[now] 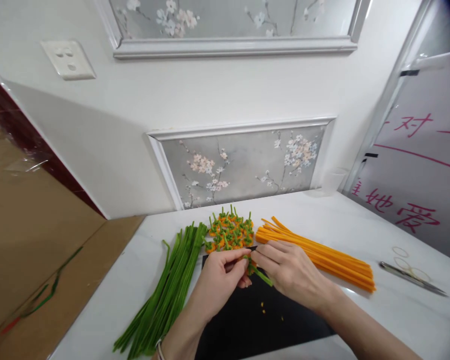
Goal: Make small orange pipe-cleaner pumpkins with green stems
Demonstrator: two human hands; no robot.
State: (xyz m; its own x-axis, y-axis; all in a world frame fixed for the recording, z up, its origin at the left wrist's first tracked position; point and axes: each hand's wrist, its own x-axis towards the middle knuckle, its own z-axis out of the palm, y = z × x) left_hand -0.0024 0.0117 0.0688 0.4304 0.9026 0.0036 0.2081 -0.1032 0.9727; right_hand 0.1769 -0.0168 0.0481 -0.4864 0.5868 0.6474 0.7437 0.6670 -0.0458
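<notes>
Both my hands meet above a black mat [247, 325]. Between the fingers is a small orange-and-green pipe cleaner pumpkin [252, 268], with a loose green end [263, 277] sticking out to the lower right. My left hand [219, 282] pinches it from the left, thumb and forefinger together. From the right, my right hand [287, 270] closes its fingertips on its top. Much of the piece is hidden behind the fingers. Just beyond stands a cluster of finished-looking little orange pumpkins [230, 232] with green leaves and upright stems.
Green pipe cleaners [168, 290] lie bundled at left, orange pipe cleaners [318, 255] at right. Scissors [412, 277] rest farther right on the white table [360, 220]. Tiny orange scraps [263, 307] dot the mat. A cardboard box [41, 240] borders the table's left, a wall the back.
</notes>
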